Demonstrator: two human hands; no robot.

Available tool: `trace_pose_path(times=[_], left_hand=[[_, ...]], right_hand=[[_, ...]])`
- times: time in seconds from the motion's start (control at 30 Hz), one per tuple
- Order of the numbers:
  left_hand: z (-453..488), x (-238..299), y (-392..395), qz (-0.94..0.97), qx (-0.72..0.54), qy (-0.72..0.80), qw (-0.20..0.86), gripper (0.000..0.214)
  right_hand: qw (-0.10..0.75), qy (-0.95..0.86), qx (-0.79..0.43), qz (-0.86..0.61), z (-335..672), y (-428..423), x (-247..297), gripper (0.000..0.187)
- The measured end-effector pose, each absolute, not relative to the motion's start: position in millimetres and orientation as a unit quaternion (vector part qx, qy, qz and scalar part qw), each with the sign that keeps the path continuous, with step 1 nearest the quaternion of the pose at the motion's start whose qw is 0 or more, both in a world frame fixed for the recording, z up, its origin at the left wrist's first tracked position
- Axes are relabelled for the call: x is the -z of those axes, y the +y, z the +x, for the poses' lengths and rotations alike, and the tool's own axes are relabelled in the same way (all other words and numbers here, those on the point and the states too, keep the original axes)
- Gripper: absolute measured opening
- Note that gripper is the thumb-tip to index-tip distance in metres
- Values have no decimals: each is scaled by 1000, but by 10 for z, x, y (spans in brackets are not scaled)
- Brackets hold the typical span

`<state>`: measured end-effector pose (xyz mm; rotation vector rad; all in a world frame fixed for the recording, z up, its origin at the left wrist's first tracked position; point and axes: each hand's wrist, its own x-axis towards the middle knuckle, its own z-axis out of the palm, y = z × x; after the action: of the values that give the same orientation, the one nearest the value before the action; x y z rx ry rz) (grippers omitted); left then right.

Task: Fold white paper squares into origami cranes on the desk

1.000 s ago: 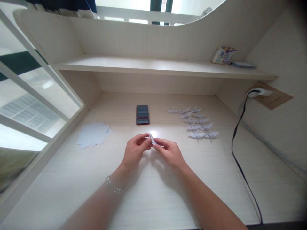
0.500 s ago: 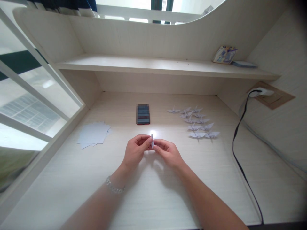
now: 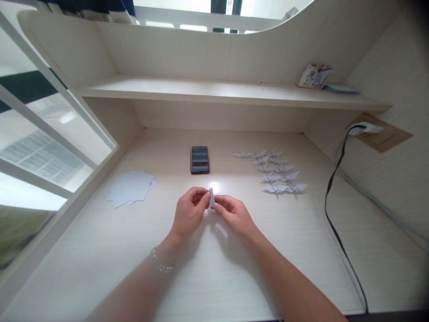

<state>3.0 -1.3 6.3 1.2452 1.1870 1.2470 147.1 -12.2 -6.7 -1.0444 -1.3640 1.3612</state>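
A small piece of folded white paper (image 3: 212, 198) stands upright between my two hands, just above the desk. My left hand (image 3: 192, 209) pinches it from the left, thumb in front. On the other side my right hand (image 3: 234, 214) grips its lower right edge between thumb and fingers. The fingers hide part of the paper. Several folded paper cranes (image 3: 276, 179) are lined up in rows to the right. Loose white paper sheets (image 3: 130, 187) lie in an overlapping pile on the left.
A dark phone-like rectangle (image 3: 199, 160), its face pixelated, lies beyond my hands. A black cable (image 3: 330, 214) runs from the wall socket (image 3: 385, 134) down the right side. The shelf (image 3: 201, 91) overhangs the back, carrying a colourful packet (image 3: 315, 76).
The folded paper has turned slightly and now shows a wider face with parted layers at its top. Both hands have barely shifted.
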Motion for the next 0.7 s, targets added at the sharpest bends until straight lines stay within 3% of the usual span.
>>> trace_pose_path(times=[0.7], left_hand=[[109, -105, -135, 552, -480, 510, 453, 13]], right_hand=[[492, -524, -520, -462, 1410, -117, 103, 33]])
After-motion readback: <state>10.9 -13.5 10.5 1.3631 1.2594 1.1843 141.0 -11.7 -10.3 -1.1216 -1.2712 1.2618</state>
